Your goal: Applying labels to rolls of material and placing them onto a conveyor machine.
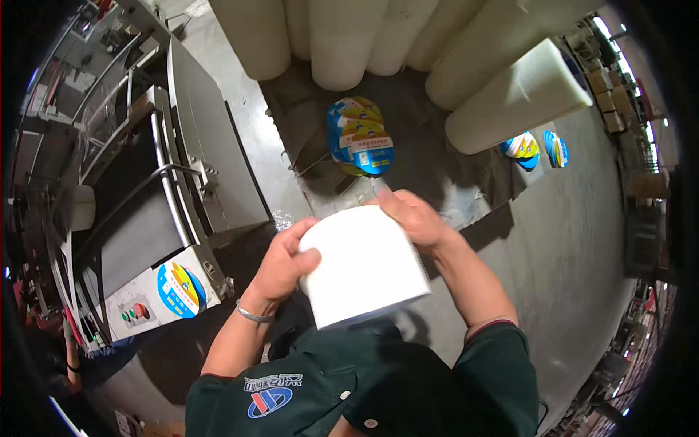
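A plain white piece [364,269], rounded along its far edge and straight along its near edge, is in front of my body. Whether it is one card or a stack of them, I cannot tell. My left hand [280,258] grips its left side, thumb on the white face. At the far right corner my right hand [411,218] is closed on it, fingers partly hidden behind. Beyond it, a pile of blue, yellow and white printed cards [360,138] with rounded edges lies on a dark, low platform [298,124].
Large white rolls [342,44] stand at the far side; one roll [517,98] leans right. More printed cards [520,149] lie beyond it. A machine [145,226] with a roller and buttons [135,312] fills the left. Another person's arm [73,357] shows at the left edge.
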Available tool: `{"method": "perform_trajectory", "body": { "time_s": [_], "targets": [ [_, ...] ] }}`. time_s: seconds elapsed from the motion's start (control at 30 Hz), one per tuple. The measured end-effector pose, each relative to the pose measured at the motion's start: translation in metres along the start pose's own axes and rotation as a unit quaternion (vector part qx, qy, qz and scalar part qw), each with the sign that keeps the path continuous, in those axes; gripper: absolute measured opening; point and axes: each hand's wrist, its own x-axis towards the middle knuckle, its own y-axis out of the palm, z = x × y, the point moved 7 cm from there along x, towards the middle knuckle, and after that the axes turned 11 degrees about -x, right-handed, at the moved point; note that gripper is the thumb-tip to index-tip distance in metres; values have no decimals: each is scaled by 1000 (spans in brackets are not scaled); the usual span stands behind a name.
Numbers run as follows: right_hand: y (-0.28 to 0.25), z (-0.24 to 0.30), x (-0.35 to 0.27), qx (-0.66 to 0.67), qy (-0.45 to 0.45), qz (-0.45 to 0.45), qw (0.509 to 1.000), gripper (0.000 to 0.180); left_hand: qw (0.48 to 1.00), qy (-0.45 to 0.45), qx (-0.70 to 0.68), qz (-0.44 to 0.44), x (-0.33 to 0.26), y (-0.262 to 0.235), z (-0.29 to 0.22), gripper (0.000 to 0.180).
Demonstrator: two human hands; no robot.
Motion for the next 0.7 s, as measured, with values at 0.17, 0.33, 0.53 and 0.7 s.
{"method": "perform_trajectory", "body": {
  "time_s": [0.17, 0.33, 0.53, 0.7],
  "targets": [
    [-81, -73, 112, -648, -142, -376, 647, 71, 941, -20, -198, -273, -59, -91, 46, 51],
    [-107, -145, 140, -660, -189, -336, 645, 46, 881, 36, -343, -323, -86, -133, 36, 54],
    [-30, -69, 107, -615, -236, -425, 621, 26, 851, 101, -416, -303, -105, -155, 4, 50],
    [181, 37, 42, -602, -421, -292, 613, 41, 858, 134, -406, -284, -126, -182, -17, 58]
  ]
}}
